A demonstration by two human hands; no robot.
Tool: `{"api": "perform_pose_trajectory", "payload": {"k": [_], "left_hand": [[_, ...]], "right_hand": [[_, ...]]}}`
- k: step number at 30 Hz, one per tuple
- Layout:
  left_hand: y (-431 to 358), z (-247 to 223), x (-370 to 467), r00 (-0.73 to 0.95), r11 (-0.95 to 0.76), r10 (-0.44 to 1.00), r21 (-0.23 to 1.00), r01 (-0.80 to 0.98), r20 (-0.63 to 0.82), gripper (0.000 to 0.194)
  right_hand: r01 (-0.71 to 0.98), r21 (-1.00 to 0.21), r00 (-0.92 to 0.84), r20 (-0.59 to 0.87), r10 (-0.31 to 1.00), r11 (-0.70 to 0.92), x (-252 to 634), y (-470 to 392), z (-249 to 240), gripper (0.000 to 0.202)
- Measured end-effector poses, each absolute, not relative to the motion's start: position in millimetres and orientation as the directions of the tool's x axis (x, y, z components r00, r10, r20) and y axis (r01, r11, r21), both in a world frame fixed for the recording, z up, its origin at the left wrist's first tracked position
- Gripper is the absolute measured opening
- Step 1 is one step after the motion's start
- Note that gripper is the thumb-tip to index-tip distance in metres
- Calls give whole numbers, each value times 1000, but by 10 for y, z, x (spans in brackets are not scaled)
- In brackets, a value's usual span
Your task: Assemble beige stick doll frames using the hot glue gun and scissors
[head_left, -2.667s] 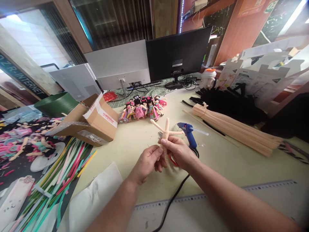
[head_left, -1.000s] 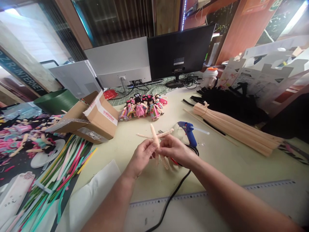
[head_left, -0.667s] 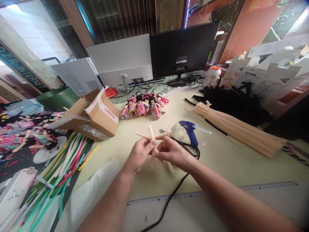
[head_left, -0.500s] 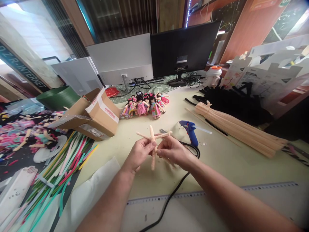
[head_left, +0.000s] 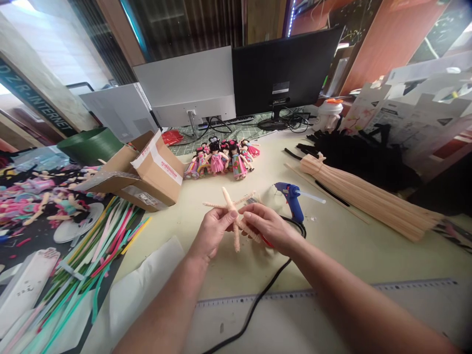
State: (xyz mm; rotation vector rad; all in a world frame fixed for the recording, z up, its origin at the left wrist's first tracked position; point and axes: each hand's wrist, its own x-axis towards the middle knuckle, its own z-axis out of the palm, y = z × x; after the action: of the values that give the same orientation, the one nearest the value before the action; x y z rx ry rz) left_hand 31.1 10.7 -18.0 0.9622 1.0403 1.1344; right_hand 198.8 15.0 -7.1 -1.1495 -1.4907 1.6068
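Note:
A beige figure of fuzzy pipe cleaners (head_left: 229, 199), with a smooth pale tip at the top and limbs sticking out, is held above the table. My left hand (head_left: 212, 232) pinches its middle between thumb and fingers. On the other side, my right hand (head_left: 273, 229) has its fingers closed on a lower limb of the figure. Beneath the right hand show a metal blade and a bit of red handle, seemingly scissors (head_left: 252, 199), mostly hidden. Just beyond that hand lies a blue glue gun (head_left: 291, 199) with a clear glue stick in its back.
Several finished dolls (head_left: 217, 160) stand behind, beside an open cardboard box (head_left: 158, 172). A bundle of beige pipe cleaners (head_left: 363, 194) and a black pile (head_left: 365, 155) lie right. Coloured pipe cleaners (head_left: 96, 246) lie left. A black cable (head_left: 258, 302) crosses a ruler (head_left: 295, 296).
The figure has tilted, its top leaning left. My right hand has shifted from the right arm of the figure to a lower limb. A red handle now shows under the right hand.

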Motion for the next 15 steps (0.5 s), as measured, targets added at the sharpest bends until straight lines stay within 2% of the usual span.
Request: {"api": "perform_pose_trajectory", "payload": {"k": [3,6,10,15], "left_hand": [[127,-193,284,55,131,991,970,-207,-122,28],[134,-196,283,67,127,991,976,-175,-117,28],[134,-219,290,71,112,992,988,-110,-105,30],[121,-249,309,79,114,991,990,-88,-107,31]], "right_hand": [[252,-965,-374,-162,913,-68,2007,156,-60,29],[400,-914,-324,-70,944,69,1981,128,-85,27],[605,-739,-309,123,943,295,1925,66,-83,25],[727,-508,-364,286,886,462,1877,22,-134,31]]}}
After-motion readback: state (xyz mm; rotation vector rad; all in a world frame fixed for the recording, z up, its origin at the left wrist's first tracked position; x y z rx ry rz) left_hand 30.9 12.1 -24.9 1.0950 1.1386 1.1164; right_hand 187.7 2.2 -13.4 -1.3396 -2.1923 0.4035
